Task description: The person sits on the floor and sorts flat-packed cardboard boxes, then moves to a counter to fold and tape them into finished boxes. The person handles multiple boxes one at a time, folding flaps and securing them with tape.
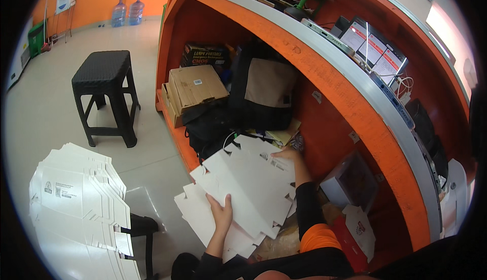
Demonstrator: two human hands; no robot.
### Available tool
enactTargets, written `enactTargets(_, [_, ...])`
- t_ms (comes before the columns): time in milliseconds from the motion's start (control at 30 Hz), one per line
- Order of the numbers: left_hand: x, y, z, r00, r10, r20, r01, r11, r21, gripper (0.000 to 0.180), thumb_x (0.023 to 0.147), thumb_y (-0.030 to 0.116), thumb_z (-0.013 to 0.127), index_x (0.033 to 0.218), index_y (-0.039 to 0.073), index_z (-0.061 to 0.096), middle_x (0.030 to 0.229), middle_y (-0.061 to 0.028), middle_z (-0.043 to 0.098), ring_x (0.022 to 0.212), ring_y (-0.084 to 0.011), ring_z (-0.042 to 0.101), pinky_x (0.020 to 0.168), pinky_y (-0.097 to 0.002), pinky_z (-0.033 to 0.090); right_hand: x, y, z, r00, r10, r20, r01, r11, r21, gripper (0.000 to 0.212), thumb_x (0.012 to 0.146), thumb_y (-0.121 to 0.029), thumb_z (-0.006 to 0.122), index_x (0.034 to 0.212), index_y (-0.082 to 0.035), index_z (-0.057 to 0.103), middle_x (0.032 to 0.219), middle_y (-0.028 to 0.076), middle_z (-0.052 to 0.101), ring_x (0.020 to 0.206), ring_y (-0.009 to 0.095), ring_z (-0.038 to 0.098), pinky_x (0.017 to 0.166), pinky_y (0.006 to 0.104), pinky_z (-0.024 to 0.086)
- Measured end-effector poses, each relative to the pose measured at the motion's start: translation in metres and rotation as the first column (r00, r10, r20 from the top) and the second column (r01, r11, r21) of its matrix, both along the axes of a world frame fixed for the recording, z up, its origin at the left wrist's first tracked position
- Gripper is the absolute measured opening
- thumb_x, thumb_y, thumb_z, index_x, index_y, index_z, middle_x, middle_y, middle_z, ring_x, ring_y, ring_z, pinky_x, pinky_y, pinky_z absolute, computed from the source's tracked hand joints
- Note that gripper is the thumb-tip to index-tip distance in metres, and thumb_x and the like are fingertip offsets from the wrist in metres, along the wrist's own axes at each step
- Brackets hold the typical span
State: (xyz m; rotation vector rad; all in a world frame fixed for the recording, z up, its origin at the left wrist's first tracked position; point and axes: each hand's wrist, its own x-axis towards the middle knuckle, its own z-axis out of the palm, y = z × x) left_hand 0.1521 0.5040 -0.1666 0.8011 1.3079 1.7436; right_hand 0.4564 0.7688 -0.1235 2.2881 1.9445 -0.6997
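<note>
Two or more flat, unfolded white cardboard boxes [248, 178] with notched edges lie overlapping in front of me, the upper one tilted. At the lower left edge of the upper sheet, my left hand [221, 215] rests with thumb and finger spread apart. My right hand [288, 156] grips the same sheet near its upper right edge, beside a small dark print; its far fingers are partly hidden. Under the upper sheet, another white sheet [193, 204] sticks out on the left.
A tall stack of flat white boxes [76, 178] stands at left on a black support. Behind is a black stool [104, 72]. The orange counter's shelf holds a brown carton [198, 86], a backpack [266, 84] and a clear-sided box [350, 181]. A red-and-white box [355, 234] lies lower right.
</note>
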Motion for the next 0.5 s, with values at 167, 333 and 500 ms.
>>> enactTargets(167, [-0.022, 0.01, 0.029, 0.998, -0.058, -0.04, 0.06, 0.997, 0.05, 0.044, 0.092, 0.01, 0.051, 0.127, -0.006, 0.029, 0.118, -0.0247, 0.052, 0.107, -0.0312, 0.055, 0.093, -0.0365, 0.041, -0.051, -0.005, 0.074, 0.995, 0.095, 0.01, -0.094, 0.992, -0.079, 0.09, 0.063, -0.063, 0.074, 0.114, 0.009, 0.058, 0.116, 0.022, 0.06, 0.101, 0.029, 0.061, 0.085, 0.0332, 0.047])
enactTargets(333, [-0.051, -0.014, 0.045, 0.918, -0.242, 0.315, 0.273, 0.96, -0.057, 0.049, 0.093, 0.013, 0.05, 0.133, 0.001, 0.023, 0.129, -0.021, 0.044, 0.109, -0.0268, 0.055, 0.084, -0.0377, 0.05, -0.053, -0.03, 0.092, 0.935, 0.239, 0.263, -0.154, 0.939, -0.307, 0.079, 0.07, -0.059, 0.071, 0.114, 0.005, 0.06, 0.121, 0.021, 0.056, 0.107, 0.028, 0.057, 0.089, 0.037, 0.045])
enactTargets(500, [-0.101, -0.073, 0.046, 0.831, -0.427, 0.357, 0.532, 0.797, -0.286, 0.059, 0.093, 0.023, 0.052, 0.139, -0.001, 0.023, 0.131, -0.0165, 0.043, 0.11, -0.0227, 0.052, 0.09, -0.0415, 0.045, -0.058, -0.063, 0.076, 0.993, 0.114, 0.012, -0.048, 0.516, -0.855, 0.071, 0.075, -0.052, 0.07, 0.117, 0.004, 0.058, 0.114, 0.018, 0.059, 0.099, 0.026, 0.06, 0.085, 0.0386, 0.048])
